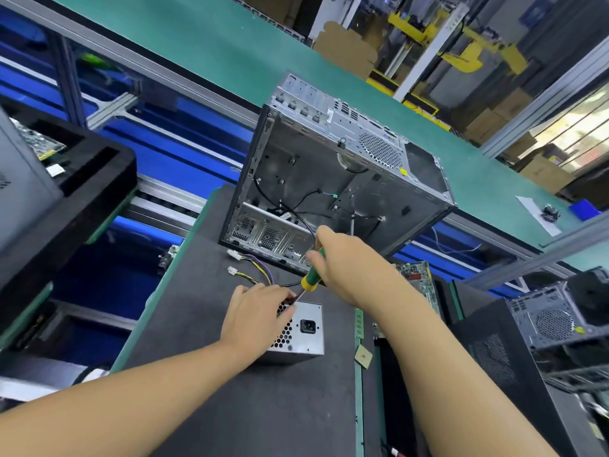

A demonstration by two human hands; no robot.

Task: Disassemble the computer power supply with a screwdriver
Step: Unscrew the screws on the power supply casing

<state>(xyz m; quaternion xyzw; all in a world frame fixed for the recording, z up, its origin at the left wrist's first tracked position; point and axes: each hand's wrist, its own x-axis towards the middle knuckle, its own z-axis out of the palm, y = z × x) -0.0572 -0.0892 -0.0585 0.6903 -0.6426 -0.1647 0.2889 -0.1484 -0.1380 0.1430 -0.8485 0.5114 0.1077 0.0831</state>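
Note:
A silver power supply (304,331) with a honeycomb vent and a black socket lies on the dark mat (250,407). My left hand (258,313) lies over its top left part, with the fingers curled at its upper edge near the screwdriver tip. My right hand (342,258) grips the green and yellow screwdriver (311,279), which slants down to the left with its shaft meeting the unit's top edge. Coloured cables with white plugs (252,263) trail from the unit toward the case.
An empty grey computer case (333,179) stands open just behind the power supply. A circuit board (417,275) lies to the right, another case (553,321) at far right. Black foam trays (66,192) sit at left beside a green conveyor (230,54).

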